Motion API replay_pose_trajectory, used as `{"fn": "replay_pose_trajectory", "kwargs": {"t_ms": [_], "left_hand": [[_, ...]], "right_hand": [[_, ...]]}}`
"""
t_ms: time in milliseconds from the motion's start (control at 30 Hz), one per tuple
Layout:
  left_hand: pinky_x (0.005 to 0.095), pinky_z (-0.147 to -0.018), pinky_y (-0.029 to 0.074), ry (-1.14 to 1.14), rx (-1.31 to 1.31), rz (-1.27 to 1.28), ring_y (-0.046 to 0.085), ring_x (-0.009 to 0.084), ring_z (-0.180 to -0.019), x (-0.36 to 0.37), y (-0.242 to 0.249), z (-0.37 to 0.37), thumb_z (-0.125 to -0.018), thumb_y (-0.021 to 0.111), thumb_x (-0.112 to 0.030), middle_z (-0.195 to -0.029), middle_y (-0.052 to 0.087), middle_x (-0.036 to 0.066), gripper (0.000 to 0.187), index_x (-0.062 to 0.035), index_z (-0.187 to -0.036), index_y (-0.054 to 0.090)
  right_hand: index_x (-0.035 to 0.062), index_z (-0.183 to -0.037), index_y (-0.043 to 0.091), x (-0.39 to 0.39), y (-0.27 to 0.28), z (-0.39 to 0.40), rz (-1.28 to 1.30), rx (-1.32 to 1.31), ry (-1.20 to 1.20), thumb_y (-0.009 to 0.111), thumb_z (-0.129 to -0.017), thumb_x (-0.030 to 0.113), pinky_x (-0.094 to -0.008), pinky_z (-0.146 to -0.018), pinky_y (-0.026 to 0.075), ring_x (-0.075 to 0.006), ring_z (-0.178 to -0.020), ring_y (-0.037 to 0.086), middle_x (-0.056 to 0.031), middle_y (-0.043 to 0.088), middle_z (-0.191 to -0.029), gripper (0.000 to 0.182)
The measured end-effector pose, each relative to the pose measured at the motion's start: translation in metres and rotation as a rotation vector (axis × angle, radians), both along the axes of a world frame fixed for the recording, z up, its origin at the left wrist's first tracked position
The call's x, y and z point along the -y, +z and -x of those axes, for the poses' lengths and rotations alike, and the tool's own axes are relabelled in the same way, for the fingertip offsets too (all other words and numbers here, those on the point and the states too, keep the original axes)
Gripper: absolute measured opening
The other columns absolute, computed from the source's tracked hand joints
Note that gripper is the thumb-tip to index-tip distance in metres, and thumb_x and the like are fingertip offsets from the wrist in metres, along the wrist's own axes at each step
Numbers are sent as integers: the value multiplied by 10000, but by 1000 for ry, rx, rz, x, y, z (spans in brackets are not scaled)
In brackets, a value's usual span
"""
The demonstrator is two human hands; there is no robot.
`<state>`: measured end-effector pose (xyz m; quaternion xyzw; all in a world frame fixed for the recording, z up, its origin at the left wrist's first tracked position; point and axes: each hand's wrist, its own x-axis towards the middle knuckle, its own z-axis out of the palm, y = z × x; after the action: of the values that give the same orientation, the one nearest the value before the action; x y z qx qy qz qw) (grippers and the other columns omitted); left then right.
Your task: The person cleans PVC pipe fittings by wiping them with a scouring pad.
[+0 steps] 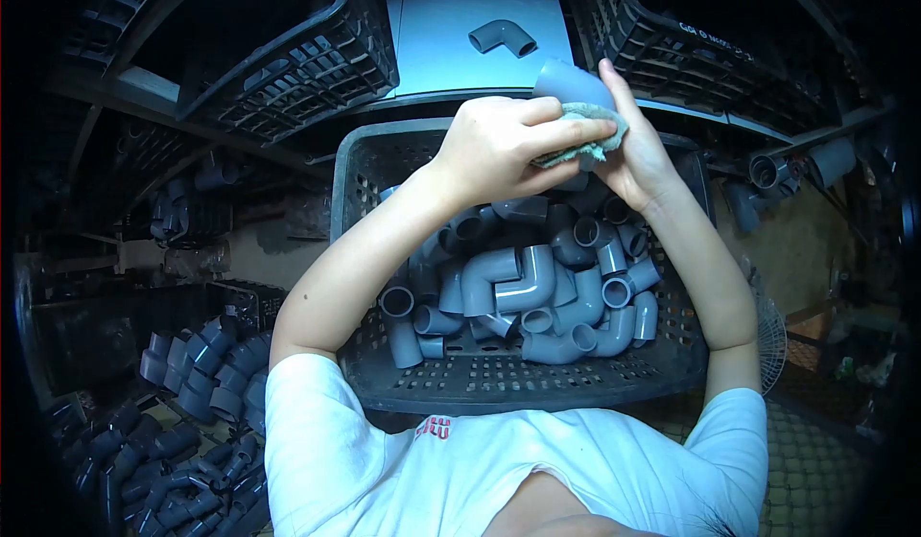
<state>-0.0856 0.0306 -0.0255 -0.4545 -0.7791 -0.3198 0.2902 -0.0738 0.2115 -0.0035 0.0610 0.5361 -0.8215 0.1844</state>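
My left hand (pixel 504 149) is closed on a green cloth (pixel 583 134), pressing it against a grey pipe elbow (pixel 573 83). The elbow is gripped in my right hand (pixel 641 158), its plain end pointing up and left; the cloth and fingers hide its lower part. Both hands are over the far side of a black plastic crate (pixel 518 398). Inside that crate lie many loose grey pipe elbows (pixel 528 278) in a jumble. Beyond my hands, a single pipe elbow (pixel 503 36) rests on a pale board (pixel 432 48).
Black crates stand at the upper left (pixel 317 67) and upper right (pixel 672 58), flanking the board. Heaps of grey fittings (pixel 206 374) lie at the lower left. More fittings (pixel 767 173) sit on the right, near a wire fan guard (pixel 772 340).
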Motion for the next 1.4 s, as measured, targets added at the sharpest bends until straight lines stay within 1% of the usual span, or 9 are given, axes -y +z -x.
{"fn": "replay_pose_trajectory", "kwargs": {"t_ms": [100,267,367,700,833,967,1067,1300,1400], "left_hand": [[300,-508,478,-26,-13,92,558,154,-550,6,4,-5,-714,768,-183,-671,534,-23,540,-301,-1239,720],[294,-501,475,-6,54,47,568,150,-548,1,1,-2,-726,757,-171,-682,562,-12,544,-291,-1255,716],[301,-505,481,38,87,-12,575,160,-550,-2,0,-5,-738,750,-135,-694,584,0,571,-281,-1287,702],[309,-512,475,-45,93,-101,566,174,-551,-8,8,-15,-731,726,-72,-698,571,15,637,-244,-1342,670],[310,-513,485,-11,32,-51,567,172,-539,0,2,-9,-715,753,-110,-683,555,9,580,-247,-1276,704],[315,-518,494,30,-15,41,578,176,-545,3,-3,-9,-693,774,-138,-675,551,4,537,-252,-1216,723],[325,-532,507,-13,-27,25,599,190,-566,-9,-4,-15,-658,786,-162,-698,565,-1,600,-270,-1244,710],[300,-514,481,-20,-103,-2,554,161,-550,-2,-6,-6,-599,799,-149,-692,519,-15,672,-266,-1254,707],[301,-508,472,9,-117,4,557,149,-552,0,-5,-5,-587,808,-150,-703,527,-22,681,-268,-1251,709]], "right_hand": [[19,-1242,576,-23,-13,18,155,-63,127,376,-1046,596,-323,-809,594,-147,-933,685,-64,651,-980,641],[55,-1246,590,-10,3,6,99,10,-9,428,-994,663,-342,-838,592,-164,-950,684,-59,658,-1003,677],[96,-1255,599,7,5,-6,-176,9,-143,509,-952,681,-333,-890,576,-143,-1029,673,-43,662,-1074,665],[123,-1276,590,-1,-1,-7,-77,4,-93,522,-950,693,-342,-899,565,-147,-1032,671,-42,655,-1085,660],[91,-1260,607,-5,-2,-4,-119,-59,-87,532,-1008,565,-327,-889,575,-155,-1041,674,-44,667,-1100,542],[22,-1233,605,-13,-11,-2,-82,-77,-98,300,-1100,413,-348,-940,570,-184,-1042,683,-106,689,-1095,514],[15,-1216,618,-12,-11,-5,-116,-20,-107,268,-1095,392,-369,-946,570,-203,-1044,684,-114,693,-1093,529],[10,-1186,628,-12,-5,-10,-29,-4,-13,333,-1078,385,-389,-920,583,-218,-1032,685,-137,685,-1102,489],[7,-1208,585,-11,-7,-9,-39,57,-140,397,-1065,378,-402,-918,587,-221,-1055,678,-128,653,-1157,439]]}}
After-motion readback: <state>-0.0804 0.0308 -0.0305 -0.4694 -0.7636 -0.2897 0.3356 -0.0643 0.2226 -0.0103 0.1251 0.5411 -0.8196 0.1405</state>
